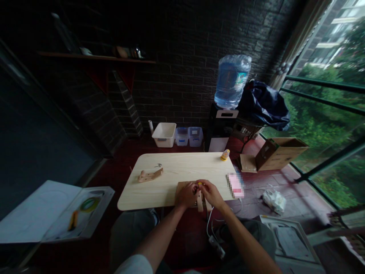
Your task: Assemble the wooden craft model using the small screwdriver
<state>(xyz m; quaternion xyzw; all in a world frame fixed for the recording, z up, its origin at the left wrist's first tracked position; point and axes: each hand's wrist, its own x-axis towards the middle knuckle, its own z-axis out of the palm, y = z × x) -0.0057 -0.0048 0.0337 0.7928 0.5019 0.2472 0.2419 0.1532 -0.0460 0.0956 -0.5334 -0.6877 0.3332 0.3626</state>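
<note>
At the table's front edge, my left hand (186, 195) is curled over a light-brown wooden piece (180, 186), gripping it. Its fingertips meet those of my right hand (210, 193). A small yellow object (200, 184) shows in the pinch of my right hand; its kind is too small to tell. Below the fingers, a narrow wooden strip (200, 204) with dark holes juts past the table edge. How these wooden parts join is hidden by my hands. Further left lies another wooden assembly (150, 175), with small dark metal pieces (158, 165) behind it.
The pale wooden table (128, 198) bears a yellow-capped bottle (225, 155) at the back right and a pixelated pink item (236, 185) at right. White cable (209, 220) hangs below. An open case (99, 213) stands left; cardboard boxes (278, 154) and plastic bins (164, 135) lie beyond.
</note>
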